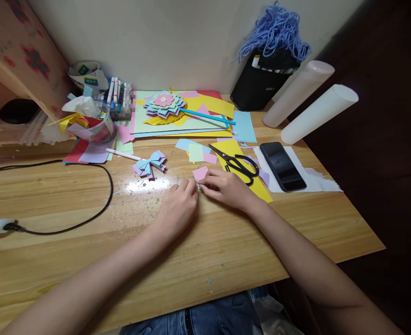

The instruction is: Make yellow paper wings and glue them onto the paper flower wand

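Observation:
Over the middle of the wooden table my left hand (180, 204) and my right hand (228, 187) meet, fingers pinched together. Between their fingertips shows a sliver of a small light green paper piece (199, 188); most of it is hidden. A pink paper piece (200, 174) lies just beyond the fingertips. Black-handled scissors (235, 163) rest on a yellow paper sheet (263, 191), right behind my right hand. Left of the hands lies a blue and purple paper bow (150, 164) with a white marker (123, 153) beside it.
A layered paper flower (165, 104) with a blue stick (208, 116) lies on coloured sheets at the back. A phone (283, 166) rests on white tissue at right, near two white bottles (319, 114). A black cable (111, 186) loops at left, below a cup of scraps (102, 128).

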The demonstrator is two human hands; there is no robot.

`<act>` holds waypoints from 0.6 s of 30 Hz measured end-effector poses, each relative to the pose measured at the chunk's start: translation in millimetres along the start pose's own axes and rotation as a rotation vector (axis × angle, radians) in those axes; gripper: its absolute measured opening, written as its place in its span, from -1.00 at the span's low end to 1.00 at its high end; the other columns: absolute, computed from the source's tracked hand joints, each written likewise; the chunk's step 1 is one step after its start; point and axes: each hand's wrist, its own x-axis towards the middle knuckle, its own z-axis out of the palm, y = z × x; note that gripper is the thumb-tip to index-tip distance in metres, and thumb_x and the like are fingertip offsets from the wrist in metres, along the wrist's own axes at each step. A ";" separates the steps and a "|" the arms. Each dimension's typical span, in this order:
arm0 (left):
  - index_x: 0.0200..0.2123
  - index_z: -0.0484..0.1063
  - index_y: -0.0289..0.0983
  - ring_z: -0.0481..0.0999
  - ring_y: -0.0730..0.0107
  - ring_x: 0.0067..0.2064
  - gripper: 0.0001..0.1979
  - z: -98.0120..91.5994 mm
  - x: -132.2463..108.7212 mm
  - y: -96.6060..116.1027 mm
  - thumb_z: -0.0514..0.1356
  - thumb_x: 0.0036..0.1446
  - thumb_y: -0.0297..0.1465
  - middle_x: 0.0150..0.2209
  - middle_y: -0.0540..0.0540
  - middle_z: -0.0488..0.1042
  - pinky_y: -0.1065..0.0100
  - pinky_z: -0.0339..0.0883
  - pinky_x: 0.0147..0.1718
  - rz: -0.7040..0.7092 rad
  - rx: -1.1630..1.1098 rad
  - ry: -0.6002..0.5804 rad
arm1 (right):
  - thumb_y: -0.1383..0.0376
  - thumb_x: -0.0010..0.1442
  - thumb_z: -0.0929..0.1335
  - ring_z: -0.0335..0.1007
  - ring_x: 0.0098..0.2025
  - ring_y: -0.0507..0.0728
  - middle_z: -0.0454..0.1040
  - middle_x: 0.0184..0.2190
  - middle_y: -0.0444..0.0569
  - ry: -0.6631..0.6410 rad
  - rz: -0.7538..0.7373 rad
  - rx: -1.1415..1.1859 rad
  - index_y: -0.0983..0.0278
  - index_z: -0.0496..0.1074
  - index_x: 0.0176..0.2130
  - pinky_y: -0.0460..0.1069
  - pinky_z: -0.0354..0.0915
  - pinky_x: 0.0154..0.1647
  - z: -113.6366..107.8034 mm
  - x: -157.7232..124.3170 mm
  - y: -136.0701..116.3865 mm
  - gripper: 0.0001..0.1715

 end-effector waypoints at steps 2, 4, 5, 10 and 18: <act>-0.36 0.43 -0.38 0.38 0.20 -0.30 -0.79 0.9 -0.8 3.1 0.00 0.16 -0.58 -0.34 -0.18 0.40 0.26 0.22 -0.48 -0.008 0.012 -0.003 | 0.34 0.20 0.29 0.34 -0.37 0.05 0.44 -0.41 -0.02 0.034 0.059 0.010 0.30 0.48 -0.40 -0.08 0.23 -0.36 4.3 1.2 -1.1 -0.80; -0.39 0.44 -0.37 0.38 0.22 -0.33 -0.76 2.2 -1.7 5.6 -0.02 0.18 -0.57 -0.38 -0.17 0.40 0.27 0.19 -0.52 -0.042 0.008 0.019 | 0.34 0.18 0.32 0.33 -0.40 0.04 0.43 -0.43 -0.04 0.055 0.114 0.030 0.30 0.47 -0.44 -0.08 0.21 -0.39 7.4 2.6 -1.2 -0.81; -0.40 0.44 -0.37 0.38 0.23 -0.34 -0.75 2.9 -2.1 6.4 -0.03 0.19 -0.56 -0.40 -0.16 0.40 0.27 0.17 -0.54 -0.059 0.000 0.038 | 0.34 0.17 0.33 0.32 -0.41 0.03 0.43 -0.44 -0.05 0.059 0.134 0.048 0.30 0.46 -0.46 -0.08 0.21 -0.40 8.1 3.3 -1.1 -0.82; -0.45 0.42 -0.33 0.39 0.27 -0.38 -0.73 4.3 -2.1 3.9 -0.02 0.22 -0.51 -0.43 -0.13 0.41 0.28 0.13 -0.54 -0.110 -0.052 0.121 | 0.34 0.11 0.39 0.33 -0.38 0.04 0.45 -0.43 -0.09 0.064 0.154 0.165 0.27 0.46 -0.47 -0.07 0.20 -0.36 5.5 6.0 -0.6 -0.88; -0.34 0.40 -0.25 0.41 0.40 -0.31 -0.83 10.8 2.5 -15.4 0.12 0.18 -0.27 -0.31 -0.03 0.41 0.40 0.20 -0.44 -0.385 -0.567 0.110 | 0.34 0.08 0.40 0.24 -0.46 -0.01 0.36 -0.47 -0.15 0.071 0.235 0.244 0.26 0.45 -0.33 -0.10 0.17 -0.44 7.0 4.0 1.8 -0.92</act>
